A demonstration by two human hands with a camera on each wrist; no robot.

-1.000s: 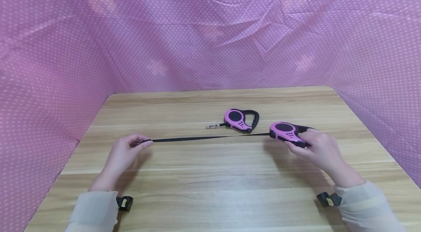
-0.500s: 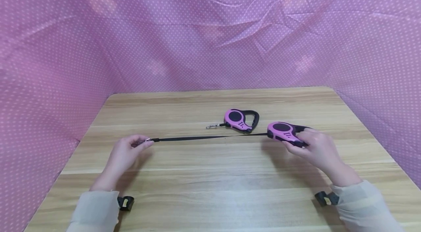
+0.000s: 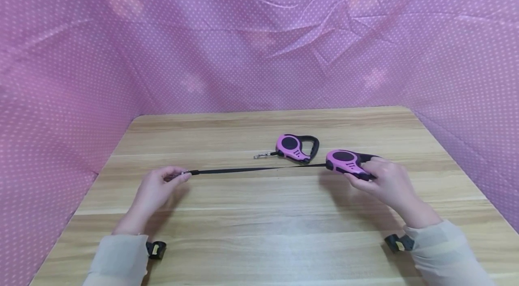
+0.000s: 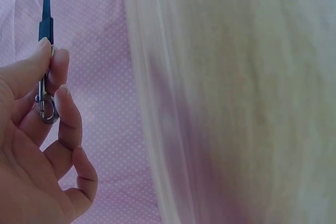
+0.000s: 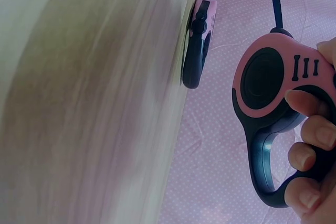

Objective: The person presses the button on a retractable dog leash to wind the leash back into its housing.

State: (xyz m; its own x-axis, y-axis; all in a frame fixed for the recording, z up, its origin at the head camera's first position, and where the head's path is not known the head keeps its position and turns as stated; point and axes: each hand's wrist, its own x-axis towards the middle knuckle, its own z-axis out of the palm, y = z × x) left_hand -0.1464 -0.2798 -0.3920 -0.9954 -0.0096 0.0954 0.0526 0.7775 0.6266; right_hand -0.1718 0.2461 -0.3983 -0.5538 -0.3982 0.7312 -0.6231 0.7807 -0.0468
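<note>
My right hand [image 3: 389,182] grips the black handle of a pink and black retractable dog leash [image 3: 344,162], fingers curled through its loop in the right wrist view. A black strap [image 3: 243,170] runs taut from the leash casing across to my left hand [image 3: 156,187]. Thumb and forefinger of that hand pinch the metal snap hook [image 4: 48,106] at the strap's end, while the other fingers stay loosely curled. Both hands are raised over the table. Behind the strap lies a second retractable leash [image 3: 289,144] of the same kind, its clip [image 3: 264,155] pointing left.
The wood-grain table [image 3: 259,232] has rounded far corners. Pink dotted cloth [image 3: 259,43] hangs behind it and along both sides. Small black devices [image 3: 156,250] sit at both wrists by the pale sleeves.
My right hand has moved slightly left with the leash, shortening the visible strap. At my left fingers, the strap's black end sleeve and some metal now show. The second leash stays put.
</note>
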